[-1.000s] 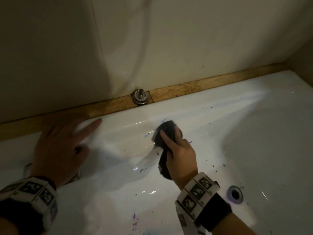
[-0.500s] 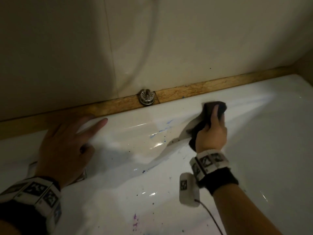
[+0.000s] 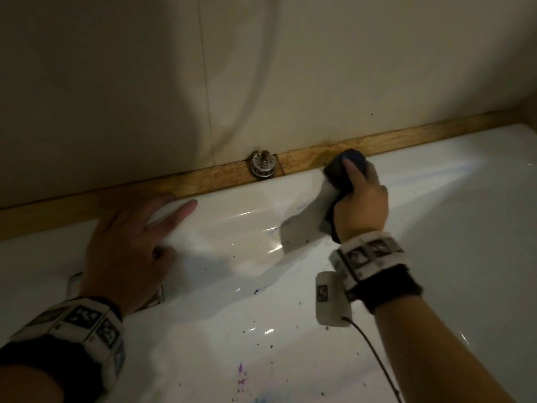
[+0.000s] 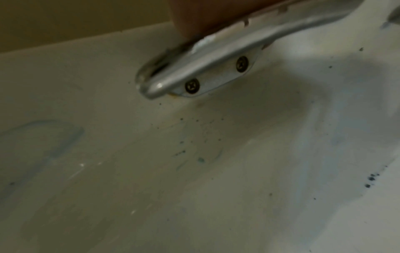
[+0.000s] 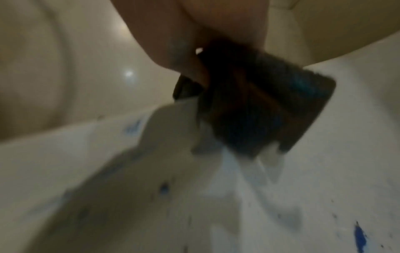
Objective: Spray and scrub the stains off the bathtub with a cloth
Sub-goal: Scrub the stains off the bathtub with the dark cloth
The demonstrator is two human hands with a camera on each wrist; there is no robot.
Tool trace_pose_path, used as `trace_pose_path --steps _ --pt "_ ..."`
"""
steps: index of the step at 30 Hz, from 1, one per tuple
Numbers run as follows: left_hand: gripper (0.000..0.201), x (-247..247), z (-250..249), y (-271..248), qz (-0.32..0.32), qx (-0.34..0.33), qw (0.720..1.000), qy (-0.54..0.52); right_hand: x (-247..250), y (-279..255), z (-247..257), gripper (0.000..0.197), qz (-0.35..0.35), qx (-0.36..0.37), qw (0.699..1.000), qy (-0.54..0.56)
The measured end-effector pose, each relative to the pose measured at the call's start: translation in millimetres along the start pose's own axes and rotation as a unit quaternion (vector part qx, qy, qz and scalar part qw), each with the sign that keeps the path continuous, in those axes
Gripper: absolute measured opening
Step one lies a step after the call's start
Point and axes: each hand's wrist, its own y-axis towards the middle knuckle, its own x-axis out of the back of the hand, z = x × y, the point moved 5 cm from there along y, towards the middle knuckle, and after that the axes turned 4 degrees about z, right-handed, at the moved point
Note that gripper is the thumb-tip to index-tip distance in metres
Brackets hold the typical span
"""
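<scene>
The white bathtub (image 3: 436, 216) carries blue smears (image 3: 273, 231), dark specks and a purple stain (image 3: 241, 373) near the bottom edge. My right hand (image 3: 360, 205) grips a dark cloth (image 3: 340, 170) and presses it against the tub's far rim, just below the wooden strip. In the right wrist view the dark cloth (image 5: 259, 111) lies folded under my fingers against the white surface, with blue stains (image 5: 359, 236) around it. My left hand (image 3: 130, 245) lies flat with spread fingers on the tub wall, its palm over a chrome grab handle (image 4: 216, 68).
A metal drain plug (image 3: 262, 164) sits on the wooden strip (image 3: 406, 138) between tub and beige wall (image 3: 261, 68). A cable (image 3: 374, 359) trails from the white device at my right wrist. The tub corner closes in at the far right.
My right hand has carried the cloth up and to the right, from the blue smear on the tub wall to the far rim by the wooden strip. The left hand stays put.
</scene>
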Motion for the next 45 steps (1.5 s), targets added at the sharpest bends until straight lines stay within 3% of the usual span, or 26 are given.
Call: trace_pose_path --steps 2,4,9,11,13,14,16,17,18,21,25,27,29,30,32,33,35,39,42,45 --pt "0.062 0.2 0.8 0.5 -0.004 -0.001 1.000 -0.004 -16.1 -11.3 14.8 0.059 -0.023 0.039 0.999 -0.024" --pt "0.062 -0.3 0.1 0.4 -0.010 -0.004 1.000 0.000 -33.0 -39.1 28.0 0.055 -0.041 0.135 0.990 0.011" --pt "0.063 0.8 -0.6 0.3 -0.022 -0.002 1.000 -0.006 -39.8 -80.6 54.7 0.046 0.055 0.332 0.938 0.078" --pt "0.063 1.1 -0.7 0.1 -0.025 -0.005 1.000 -0.006 -20.6 -79.5 50.3 0.043 0.044 0.365 0.924 0.105" --pt "0.063 0.5 0.5 0.3 -0.026 -0.006 1.000 -0.004 1.0 -62.6 36.0 0.043 -0.022 0.314 0.942 0.115" --pt "0.064 0.1 0.6 0.3 -0.028 -0.008 1.000 -0.004 8.0 -48.8 28.0 0.046 -0.045 0.245 0.961 0.119" --pt "0.065 -0.6 1.4 -0.4 -0.034 -0.011 0.999 -0.004 1.9 -23.4 19.5 0.053 -0.044 0.097 0.990 0.091" --pt "0.065 -0.8 1.1 0.1 -0.038 -0.013 0.999 -0.007 -7.5 -17.7 23.6 0.054 -0.022 0.069 0.996 0.050" --pt "0.065 -0.4 1.2 0.6 -0.041 -0.016 0.999 -0.009 -16.9 -19.0 33.0 0.053 -0.011 0.079 0.997 0.016" --pt "0.065 0.3 0.8 2.2 -0.048 -0.018 0.999 -0.009 -40.6 -52.2 58.6 0.049 -0.015 0.213 0.977 0.014" --pt "0.064 0.0 0.4 2.1 -0.055 -0.020 0.998 -0.003 -66.9 -126.9 65.6 0.045 0.080 0.375 0.918 0.097" --pt "0.064 0.5 0.9 1.0 -0.059 -0.023 0.998 -0.003 -67.8 -148.5 49.3 0.049 0.096 0.400 0.908 0.082" --pt "0.064 0.2 1.5 -0.1 -0.065 -0.022 0.998 -0.012 -50.5 -142.3 18.8 0.051 0.019 0.308 0.946 0.104" --pt "0.064 -0.1 1.1 0.1 -0.070 -0.023 0.997 -0.014 -38.0 -132.0 2.3 0.051 -0.041 0.216 0.967 0.131" --pt "0.065 -0.8 1.0 0.0 -0.075 -0.030 0.997 -0.017 -19.3 -105.9 -24.0 0.053 -0.121 0.024 0.979 0.161" --pt "0.065 -0.8 1.4 0.2 -0.077 -0.031 0.996 -0.022 -17.8 -91.7 -31.0 0.054 -0.127 -0.044 0.978 0.160" --pt "0.066 -0.9 2.0 0.0 -0.081 -0.032 0.996 -0.025 -27.2 -68.0 -26.7 0.058 -0.100 -0.095 0.981 0.133" --pt "0.066 -1.1 2.0 -0.1 -0.087 -0.030 0.995 -0.023 -54.2 -84.4 11.4 0.058 -0.094 -0.035 0.990 0.102" --pt "0.066 -1.0 2.1 -0.8 -0.085 -0.027 0.996 -0.020 -81.6 -134.1 36.4 0.054 -0.048 0.119 0.987 0.094" --pt "0.064 -0.6 1.6 -1.4 -0.080 -0.029 0.996 -0.013 -101.8 -166.9 60.6 0.049 0.040 0.257 0.960 0.102"
